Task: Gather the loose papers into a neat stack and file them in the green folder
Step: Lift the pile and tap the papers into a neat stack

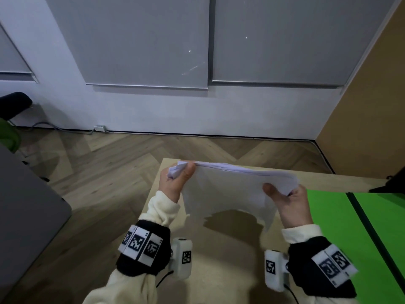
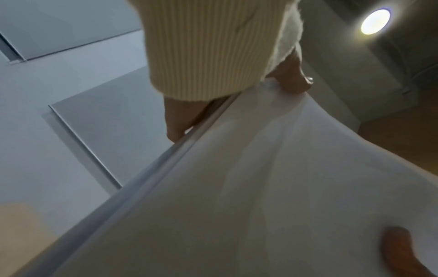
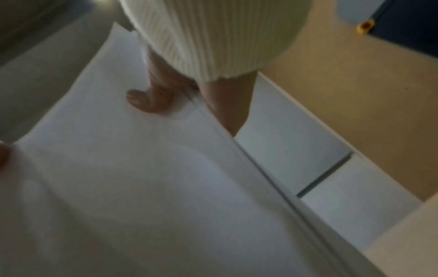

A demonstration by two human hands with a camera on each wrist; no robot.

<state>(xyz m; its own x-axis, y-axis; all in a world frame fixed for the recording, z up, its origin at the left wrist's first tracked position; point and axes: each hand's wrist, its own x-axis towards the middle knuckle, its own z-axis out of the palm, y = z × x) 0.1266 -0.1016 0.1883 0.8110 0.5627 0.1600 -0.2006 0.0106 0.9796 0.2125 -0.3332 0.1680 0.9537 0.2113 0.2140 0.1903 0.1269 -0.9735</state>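
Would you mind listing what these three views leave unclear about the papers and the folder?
- Sheet count: the papers' edges blur together in both wrist views.
- Green folder: cut off by the head view's right edge.
- Left hand and right hand: fingers hidden behind the papers.
- Any print: pages look blank, too blurred.

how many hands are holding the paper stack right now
2. The left hand grips the left end of the paper stack, and the right hand grips its right end, holding it above the table beside the green folder. Fingers behind the sheets are hidden.
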